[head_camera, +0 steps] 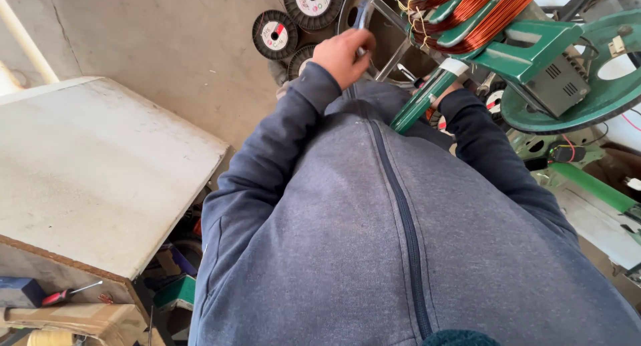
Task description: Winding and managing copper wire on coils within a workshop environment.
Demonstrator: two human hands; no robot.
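Here, left hand fingers curled around grey metal wheel rim, right hand hidden.

Zipped jacket, slate blue with a darker zip line; winding frame, green, carrying copper-orange wire coils; wire spools, black rims with white and red centre labels; board, pale grey-white, brown edge; screwdriver, red and black handle.

Board lies left of the person; a screwdriver rests on the shelf beneath it. Spools stand ahead, left hand before them, winder with coil to the right
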